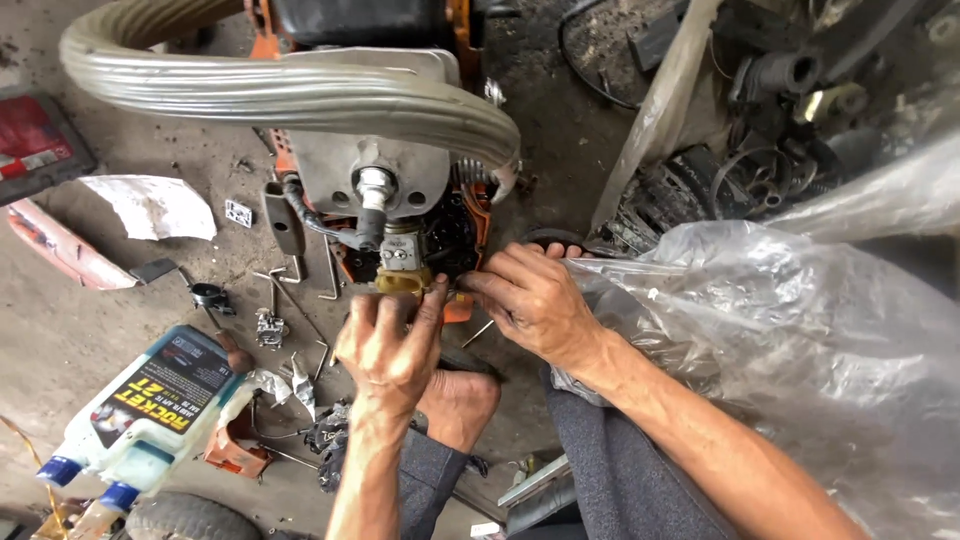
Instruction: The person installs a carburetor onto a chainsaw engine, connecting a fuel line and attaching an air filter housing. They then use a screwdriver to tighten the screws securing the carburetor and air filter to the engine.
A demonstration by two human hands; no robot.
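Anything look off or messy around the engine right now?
Yes. The orange engine unit has its cover off, with inner parts bare. Hex keys and small parts lie scattered on the dirty floor; torn paper beside them. Both hands are at the engine.

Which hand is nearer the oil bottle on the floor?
Left. The left hand works at the engine, just right of the oil bottle; the right hand sits farther right, beside the plastic bag.

A white oil bottle [150, 410] with blue caps lies at lower left. Hex keys [300, 275] and small metal parts [270, 328] are scattered on the dirty floor. Crumpled clear plastic [800, 340] covers the right.
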